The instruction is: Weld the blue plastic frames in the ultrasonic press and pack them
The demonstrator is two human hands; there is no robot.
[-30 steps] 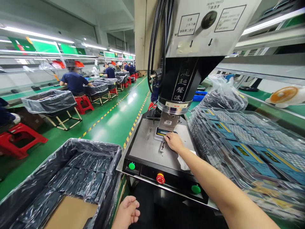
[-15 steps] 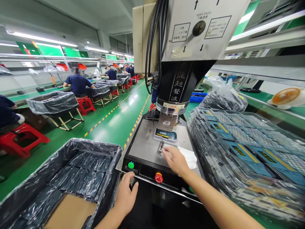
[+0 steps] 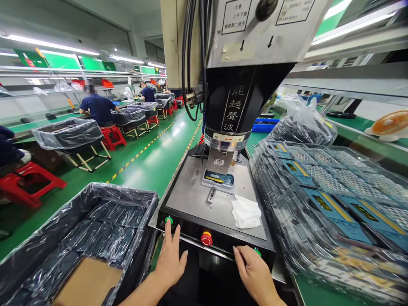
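Blue workpiece [image 3: 219,179], long axis crosswise, under ultrasonic horn [image 3: 219,160], apparently lying flat

Factory assembly hall. Left: a long worktop [image 3: 41,117] running toward the far end, with seated workers [image 3: 98,108] on red stools [image 3: 111,137] and plastic-lined bins [image 3: 68,134] on metal frames. Centre: a green floor [image 3: 156,163] marked with yellow-and-black lines [image 3: 143,148]. Near: an ultrasonic welding press [image 3: 231,102], labelled in Chinese characters. Right: stacked plastic trays [image 3: 331,199], their contents too blurred to identify. Overhead: strip lights [image 3: 51,44].
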